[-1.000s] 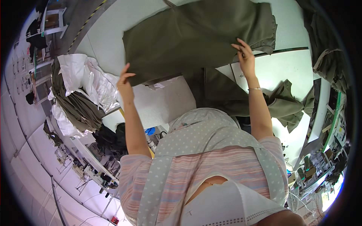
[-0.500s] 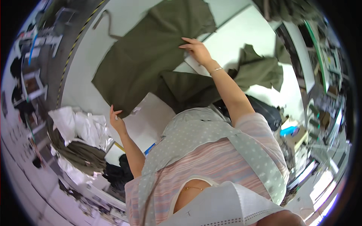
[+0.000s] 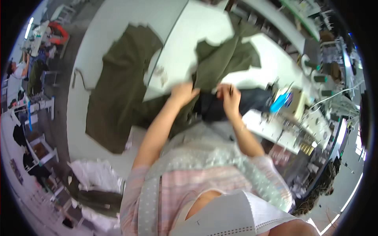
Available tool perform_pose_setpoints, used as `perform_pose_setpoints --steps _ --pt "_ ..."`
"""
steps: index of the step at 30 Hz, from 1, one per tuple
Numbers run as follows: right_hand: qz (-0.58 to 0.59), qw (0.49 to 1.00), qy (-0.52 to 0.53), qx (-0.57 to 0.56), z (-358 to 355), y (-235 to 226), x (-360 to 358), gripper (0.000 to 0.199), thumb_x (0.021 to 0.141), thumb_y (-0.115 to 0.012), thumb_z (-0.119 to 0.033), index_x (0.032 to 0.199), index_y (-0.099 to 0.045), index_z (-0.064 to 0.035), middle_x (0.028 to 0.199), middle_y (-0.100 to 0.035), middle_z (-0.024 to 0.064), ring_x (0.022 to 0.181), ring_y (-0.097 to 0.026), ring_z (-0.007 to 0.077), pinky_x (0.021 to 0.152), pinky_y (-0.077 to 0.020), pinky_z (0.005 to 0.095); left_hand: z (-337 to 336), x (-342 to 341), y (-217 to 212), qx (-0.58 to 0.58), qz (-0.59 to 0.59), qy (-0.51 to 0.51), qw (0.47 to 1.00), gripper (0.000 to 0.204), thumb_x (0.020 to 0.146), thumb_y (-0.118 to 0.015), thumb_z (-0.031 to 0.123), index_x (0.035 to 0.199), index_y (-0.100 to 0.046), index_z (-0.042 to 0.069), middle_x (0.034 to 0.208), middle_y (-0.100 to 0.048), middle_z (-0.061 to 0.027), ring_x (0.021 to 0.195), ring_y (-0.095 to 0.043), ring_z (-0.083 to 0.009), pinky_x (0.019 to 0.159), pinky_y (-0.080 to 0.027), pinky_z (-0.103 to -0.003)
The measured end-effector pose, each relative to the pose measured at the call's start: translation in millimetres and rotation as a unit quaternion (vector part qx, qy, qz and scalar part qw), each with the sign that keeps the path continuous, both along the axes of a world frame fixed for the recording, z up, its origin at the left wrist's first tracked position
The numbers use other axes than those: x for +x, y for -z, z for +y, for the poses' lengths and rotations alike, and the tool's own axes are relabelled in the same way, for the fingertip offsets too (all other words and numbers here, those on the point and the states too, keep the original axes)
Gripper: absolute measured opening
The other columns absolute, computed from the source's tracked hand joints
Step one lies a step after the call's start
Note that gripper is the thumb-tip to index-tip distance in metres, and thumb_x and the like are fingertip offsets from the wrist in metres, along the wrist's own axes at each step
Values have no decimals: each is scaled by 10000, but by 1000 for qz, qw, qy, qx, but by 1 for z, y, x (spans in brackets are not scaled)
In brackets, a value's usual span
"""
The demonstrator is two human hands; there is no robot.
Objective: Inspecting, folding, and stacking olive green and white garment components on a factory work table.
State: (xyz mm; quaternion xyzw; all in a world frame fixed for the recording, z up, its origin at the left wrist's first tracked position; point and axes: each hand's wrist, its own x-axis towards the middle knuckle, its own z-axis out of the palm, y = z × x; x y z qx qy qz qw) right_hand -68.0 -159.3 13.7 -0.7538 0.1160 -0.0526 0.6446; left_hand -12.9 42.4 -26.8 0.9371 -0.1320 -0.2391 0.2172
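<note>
From my remote seat I see a worker bent over the white table [image 3: 177, 51], both hands down among olive-green cloth. One large olive piece [image 3: 118, 98] already lies spread flat across the table's left side, its lower edge hanging toward the floor — that one looks laid out and finished with, as I judge it. A second olive piece [image 3: 228, 59] sits crumpled on the table's far right, not yet spread.

The left hand [image 3: 183, 93] rests at the table's near edge, just where the crumpled piece meets a dark navy cloth [image 3: 236, 104]; motion blur keeps me from telling whether its fingers are closed on fabric or only pressing it. The right hand [image 3: 229, 97] is just beside it, on the edge of the navy cloth, fingers curled as if pinching the hem, though the blur leaves that unsure.

Right of the table stands a sewing machine [image 3: 287, 106] with a blue part. Below the table's left corner lies a heap of white cloth [image 3: 96, 179].

By my reading, the work is about half along — one piece spread, the second to be pulled flat.
</note>
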Motion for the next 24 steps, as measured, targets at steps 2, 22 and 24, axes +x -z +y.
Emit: perform_pose_setpoints --steps 2,22,24 --pt "-1 1000 12 -16 -13 0 -10 203 1012 -517 -113 896 -640 1 674 -596 13 606 -525 58 543 -433 227 -7 -8 -13 -85 25 -24 996 407 907 -583 395 1018 -667 13 950 -675 -240 960 -639 -418 806 -504 -496" --pt "-56 934 -339 95 134 -77 38 163 957 -504 2 1070 -620 -12 827 -626 58 625 -572 103 528 -474 264 236 -266 -229 -213 -314 -348 857 261 879 -636 247 779 -649 6 645 -577 -141 587 -581 -257 546 -420 -375" --pt "10 957 -288 39 137 -68 47 158 967 -501 -33 1067 -621 -6 855 -645 66 624 -577 105 536 -481 268 200 -224 -184 -46 -140 -383 912 302 877 -659 248 776 -569 -22 641 -500 -206 556 -533 -279 532 -401 -388"
